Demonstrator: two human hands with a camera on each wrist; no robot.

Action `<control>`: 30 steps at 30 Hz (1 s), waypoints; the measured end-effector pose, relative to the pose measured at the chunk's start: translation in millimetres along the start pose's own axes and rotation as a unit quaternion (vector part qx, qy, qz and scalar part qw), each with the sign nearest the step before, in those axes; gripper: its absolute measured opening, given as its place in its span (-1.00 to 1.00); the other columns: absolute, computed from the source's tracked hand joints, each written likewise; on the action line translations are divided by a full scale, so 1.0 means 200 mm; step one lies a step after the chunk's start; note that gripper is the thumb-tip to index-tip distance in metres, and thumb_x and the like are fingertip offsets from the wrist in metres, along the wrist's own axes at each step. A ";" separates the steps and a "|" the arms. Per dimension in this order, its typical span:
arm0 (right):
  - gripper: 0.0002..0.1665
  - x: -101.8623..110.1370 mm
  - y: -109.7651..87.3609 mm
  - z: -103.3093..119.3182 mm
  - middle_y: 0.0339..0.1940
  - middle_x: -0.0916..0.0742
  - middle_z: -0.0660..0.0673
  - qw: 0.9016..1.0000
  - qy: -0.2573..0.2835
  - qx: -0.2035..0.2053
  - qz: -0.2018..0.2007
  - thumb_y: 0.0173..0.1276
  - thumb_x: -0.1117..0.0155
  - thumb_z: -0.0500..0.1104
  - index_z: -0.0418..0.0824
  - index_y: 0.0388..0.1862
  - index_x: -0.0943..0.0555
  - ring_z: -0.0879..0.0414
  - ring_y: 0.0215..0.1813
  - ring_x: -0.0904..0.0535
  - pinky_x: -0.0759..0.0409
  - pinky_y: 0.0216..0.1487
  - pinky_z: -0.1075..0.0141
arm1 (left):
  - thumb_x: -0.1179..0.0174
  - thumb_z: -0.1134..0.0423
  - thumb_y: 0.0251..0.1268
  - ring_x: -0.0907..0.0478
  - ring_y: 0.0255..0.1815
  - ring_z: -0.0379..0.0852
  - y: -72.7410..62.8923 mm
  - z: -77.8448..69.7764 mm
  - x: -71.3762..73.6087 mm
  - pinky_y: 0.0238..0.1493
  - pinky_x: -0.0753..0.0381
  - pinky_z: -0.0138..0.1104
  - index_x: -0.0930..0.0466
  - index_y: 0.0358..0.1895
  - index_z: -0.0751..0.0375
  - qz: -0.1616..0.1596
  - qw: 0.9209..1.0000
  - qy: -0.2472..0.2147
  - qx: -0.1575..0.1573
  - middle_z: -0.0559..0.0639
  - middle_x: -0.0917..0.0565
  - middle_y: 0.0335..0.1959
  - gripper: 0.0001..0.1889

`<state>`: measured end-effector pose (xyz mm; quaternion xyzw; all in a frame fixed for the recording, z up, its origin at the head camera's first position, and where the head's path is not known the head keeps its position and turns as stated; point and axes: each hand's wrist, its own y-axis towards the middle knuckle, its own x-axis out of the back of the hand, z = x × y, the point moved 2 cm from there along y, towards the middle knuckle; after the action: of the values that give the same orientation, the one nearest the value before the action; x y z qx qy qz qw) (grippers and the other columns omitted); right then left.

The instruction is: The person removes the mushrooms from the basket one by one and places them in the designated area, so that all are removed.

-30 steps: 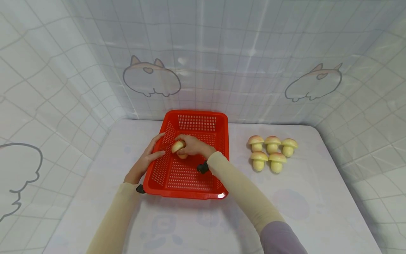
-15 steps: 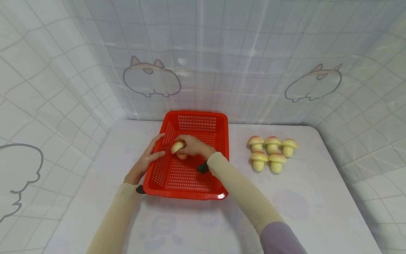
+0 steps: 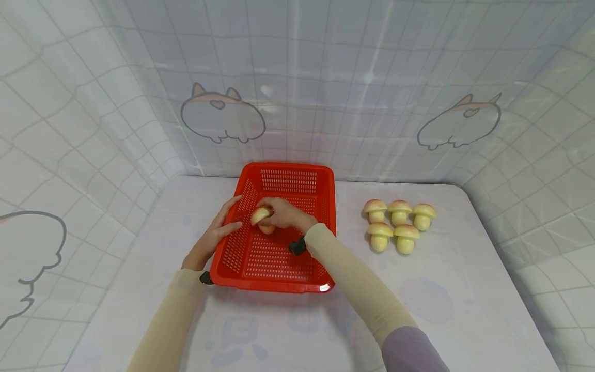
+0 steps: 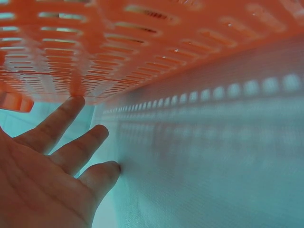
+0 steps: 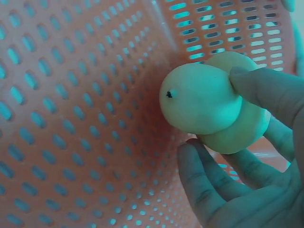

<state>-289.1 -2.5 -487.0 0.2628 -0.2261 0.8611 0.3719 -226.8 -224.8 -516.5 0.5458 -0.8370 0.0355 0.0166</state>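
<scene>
A yellow toy mushroom (image 3: 260, 215) is inside the red slotted basket (image 3: 283, 285), near its left wall. My right hand (image 3: 282, 214) reaches in and pinches it, thumb on one side and fingertips on the other. In the right wrist view the mushroom's stem (image 5: 199, 97) faces the camera with a small dark hole in its end, and the cap lies behind it. My left hand (image 3: 216, 232) touches the basket's left rim, thumb and forefinger at the edge. Its other fingers (image 4: 78, 149) stretch out straight beneath the outer wall in the left wrist view.
Several more toy mushrooms (image 3: 398, 225) lie in two rows on the white table (image 3: 372, 310), right of the basket. Behind and at the sides stand pale checked walls (image 3: 344, 103) with cartoon drawings. My right forearm (image 3: 360, 281) crosses the basket's right rim.
</scene>
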 end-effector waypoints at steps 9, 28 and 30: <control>-0.47 0.08 -0.04 0.04 0.19 -0.68 -0.06 0.999 0.021 0.000 -0.037 0.42 -0.43 -0.11 -0.09 0.33 -0.56 0.04 0.12 -0.57 -0.60 0.20 0.17 | 0.02 0.23 0.58 -0.50 0.18 0.35 0.00 0.00 0.00 -0.03 -0.75 -0.05 0.11 0.67 -0.25 0.001 1.000 -0.005 -0.004 0.22 -0.14 0.54 -0.26; -0.39 0.25 -0.18 0.09 0.25 -0.65 -0.08 0.998 -0.002 0.006 -0.059 0.41 -0.44 -0.08 -0.12 0.40 -0.52 0.02 0.17 -0.55 -0.61 0.21 0.15 | 0.01 0.19 0.57 -0.44 0.23 0.41 -0.01 -0.01 -0.01 -0.02 -0.76 -0.01 0.12 0.67 -0.29 -0.009 1.000 -0.001 0.010 0.26 -0.16 0.52 -0.26; -0.39 0.26 -0.19 0.10 0.25 -0.65 -0.09 0.998 -0.002 0.013 -0.059 0.41 -0.43 -0.09 -0.13 0.40 -0.53 0.02 0.17 -0.55 -0.61 0.20 0.16 | 0.01 0.19 0.57 -0.43 0.24 0.41 -0.01 -0.01 -0.01 -0.01 -0.75 -0.01 0.12 0.67 -0.27 -0.009 1.000 0.001 0.007 0.27 -0.15 0.52 -0.26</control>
<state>-284.8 36.9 -431.9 0.2825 -0.1998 0.8401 0.4177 -224.9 -224.1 -514.8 0.5531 -0.8319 0.0419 0.0132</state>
